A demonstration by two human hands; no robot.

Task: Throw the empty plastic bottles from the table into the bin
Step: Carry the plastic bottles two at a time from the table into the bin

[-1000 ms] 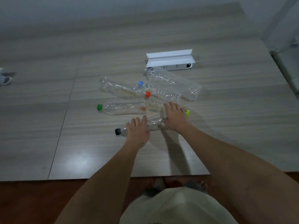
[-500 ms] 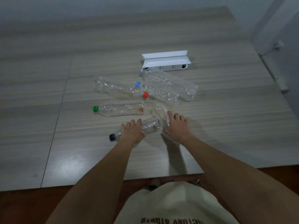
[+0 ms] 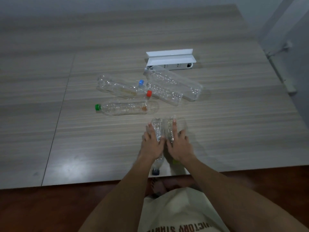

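Both hands are closed around clear plastic bottles near the front edge of the worktop. The left hand wraps a dark-capped bottle whose cap points back toward the person, and the right hand wraps a yellow-green-capped bottle just beside it, the two bottles lying side by side with their bases pointing away. Further back, well apart from the hands, a green-capped bottle lies on its side, with a red-capped bottle and a blue-capped bottle crossing just behind it. A large capless bottle rests against these, its end touching a white power strip box. The bin is out of sight.
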